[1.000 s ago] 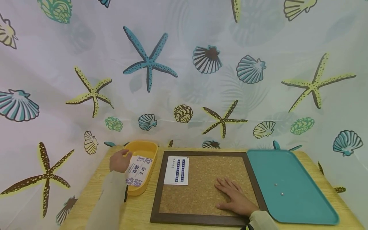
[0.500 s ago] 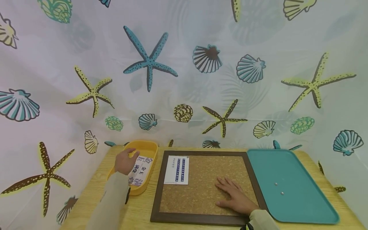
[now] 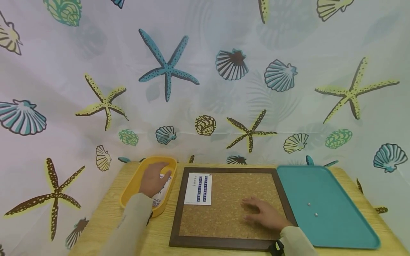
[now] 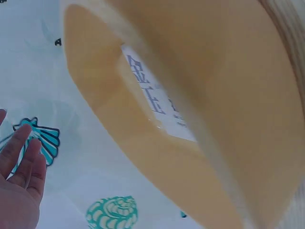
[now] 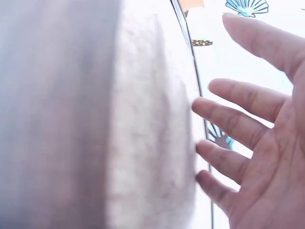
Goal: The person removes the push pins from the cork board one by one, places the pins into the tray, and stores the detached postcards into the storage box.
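My left hand (image 3: 154,179) hovers over the yellow plastic basket (image 3: 129,190) with loosely bent fingers and nothing in them. Inside the basket lie white printed cards (image 3: 162,190), partly hidden by the hand; the left wrist view shows one card (image 4: 157,102) past the basket wall. My right hand (image 3: 264,215) is over the lower right of a cork board (image 3: 224,220) in a dark frame. Its fingers (image 5: 238,119) spread apart, holding nothing, in the right wrist view. At the board's upper left lies a white card (image 3: 198,189) with blue text, a small pin at its top right corner.
Right of the board lies a teal tray (image 3: 339,227) with two small silvery pins (image 3: 316,214) on it. Everything stands on a light wooden table (image 3: 96,227). A white curtain (image 3: 205,96) printed with shells and starfish hangs behind and at both sides.
My left hand has moved rightward from the basket's left side to over the cards. The right hand, flat on the cork before, has risen with its fingers drawn in somewhat.
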`<state>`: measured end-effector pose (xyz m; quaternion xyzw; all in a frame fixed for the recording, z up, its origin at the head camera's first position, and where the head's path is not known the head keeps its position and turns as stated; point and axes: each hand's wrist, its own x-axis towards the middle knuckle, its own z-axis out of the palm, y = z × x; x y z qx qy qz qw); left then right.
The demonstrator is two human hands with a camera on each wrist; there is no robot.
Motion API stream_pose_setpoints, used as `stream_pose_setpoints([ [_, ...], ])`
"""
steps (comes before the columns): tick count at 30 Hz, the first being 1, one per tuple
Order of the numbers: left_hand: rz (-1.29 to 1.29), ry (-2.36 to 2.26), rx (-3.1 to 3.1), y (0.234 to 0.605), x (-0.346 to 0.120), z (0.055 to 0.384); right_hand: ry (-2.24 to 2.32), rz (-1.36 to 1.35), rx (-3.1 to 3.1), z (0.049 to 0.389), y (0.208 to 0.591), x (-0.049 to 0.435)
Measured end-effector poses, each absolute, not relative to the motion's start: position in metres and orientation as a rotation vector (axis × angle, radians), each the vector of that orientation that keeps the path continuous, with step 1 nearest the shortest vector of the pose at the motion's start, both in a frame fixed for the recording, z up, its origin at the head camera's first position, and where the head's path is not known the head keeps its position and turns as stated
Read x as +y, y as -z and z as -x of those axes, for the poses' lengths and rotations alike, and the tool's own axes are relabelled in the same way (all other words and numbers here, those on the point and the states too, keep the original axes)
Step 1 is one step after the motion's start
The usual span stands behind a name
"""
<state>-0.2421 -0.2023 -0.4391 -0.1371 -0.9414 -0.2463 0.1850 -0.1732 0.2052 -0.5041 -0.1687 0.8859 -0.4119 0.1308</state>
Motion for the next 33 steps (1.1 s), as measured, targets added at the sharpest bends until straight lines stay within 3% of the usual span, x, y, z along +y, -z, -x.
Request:
stream_pose_setpoints([
  [21, 0.830, 0.260, -2.837, 0.433, -0.150, 0.217, 1.214, 0.501, 2.613, 0.204, 0.486, 0.184],
  [33, 1.076, 0.192, -2.941, 0.452, -0.128, 0.202, 1.396, 0.389, 2.618, 0.231, 0.494, 0.162],
])
